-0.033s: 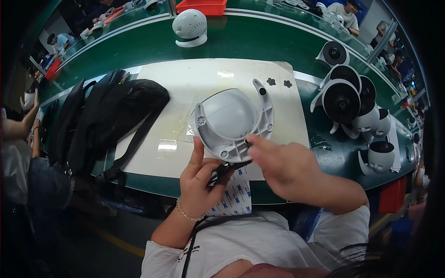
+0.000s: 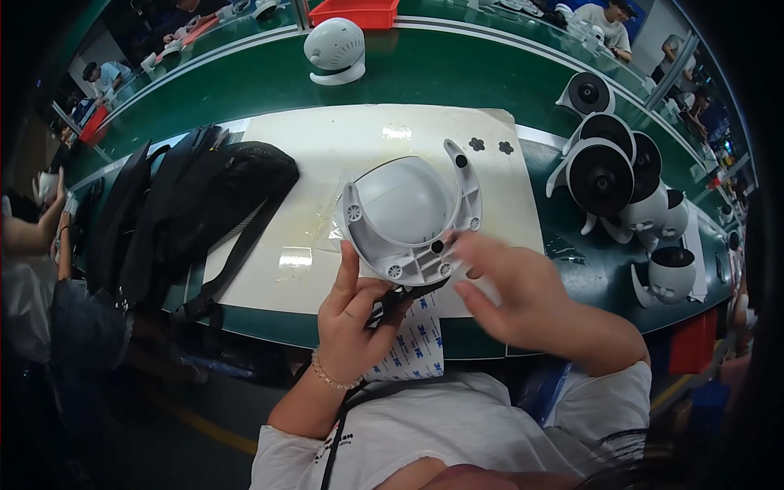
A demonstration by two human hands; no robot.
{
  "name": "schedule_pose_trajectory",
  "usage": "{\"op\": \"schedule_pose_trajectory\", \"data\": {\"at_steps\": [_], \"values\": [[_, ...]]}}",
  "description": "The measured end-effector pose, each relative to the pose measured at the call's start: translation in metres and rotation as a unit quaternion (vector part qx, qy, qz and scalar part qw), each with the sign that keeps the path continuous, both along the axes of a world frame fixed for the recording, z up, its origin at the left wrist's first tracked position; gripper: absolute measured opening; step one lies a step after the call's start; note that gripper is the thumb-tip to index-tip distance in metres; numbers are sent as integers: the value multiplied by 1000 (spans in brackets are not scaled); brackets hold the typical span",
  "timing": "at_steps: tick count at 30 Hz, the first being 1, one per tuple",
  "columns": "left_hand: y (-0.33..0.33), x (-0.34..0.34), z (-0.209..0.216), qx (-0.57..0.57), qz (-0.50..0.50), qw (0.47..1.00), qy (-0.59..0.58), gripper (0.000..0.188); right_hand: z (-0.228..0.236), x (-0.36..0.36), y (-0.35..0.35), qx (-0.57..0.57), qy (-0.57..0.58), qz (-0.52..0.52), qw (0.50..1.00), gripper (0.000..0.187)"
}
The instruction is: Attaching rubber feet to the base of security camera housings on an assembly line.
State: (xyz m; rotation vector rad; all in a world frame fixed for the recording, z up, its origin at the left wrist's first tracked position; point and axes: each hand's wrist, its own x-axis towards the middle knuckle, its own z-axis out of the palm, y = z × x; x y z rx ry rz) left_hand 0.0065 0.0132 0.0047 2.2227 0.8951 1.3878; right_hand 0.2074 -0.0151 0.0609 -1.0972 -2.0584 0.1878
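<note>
Left hand point(image 2: 353, 314) is rising from the lower edge with its wrist upright, its beaded bracelet point(image 2: 331, 371) circling that wrist. Its index finger is pointing up against the lower left rim of the white housing point(image 2: 408, 200), while the other fingers are curling around a dark piece point(image 2: 392, 304); a backing sheet point(image 2: 418, 347) with blue print is hanging just beside them. Right hand point(image 2: 510, 290) is reaching in from the right, forearm slanting up and leftward from a bent elbow, palm turning inward. Its thumb and fingers are standing apart, blurred, apparently holding nothing; whether a fingertip is touching the housing, I cannot tell. Just beside these fingers, a round black pad point(image 2: 437, 247) is sitting on the housing's curved bracket. The housing is lying on the cream board point(image 2: 269, 212) between the hands, bracket facing up.
</note>
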Motion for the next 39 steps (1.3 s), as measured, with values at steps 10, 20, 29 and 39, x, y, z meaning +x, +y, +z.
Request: {"op": "schedule_pose_trajectory", "data": {"at_steps": [10, 20, 29, 39], "values": [[0, 1, -2, 19, 14, 1000, 3, 21, -11, 27, 22, -151, 225, -64, 960, 9], [2, 1, -5, 22, 19, 1000, -3, 22, -13, 21, 19, -62, 102, -114, 986, 12], [0, 2, -5, -2, 21, 1000, -7, 22, -27, 28, 15, 128, -51, -148, 979, 21], [-9, -10, -8, -13, -27, 999, -35, 26, -19, 18, 1, 169, -41, -123, 977, 26]]}}
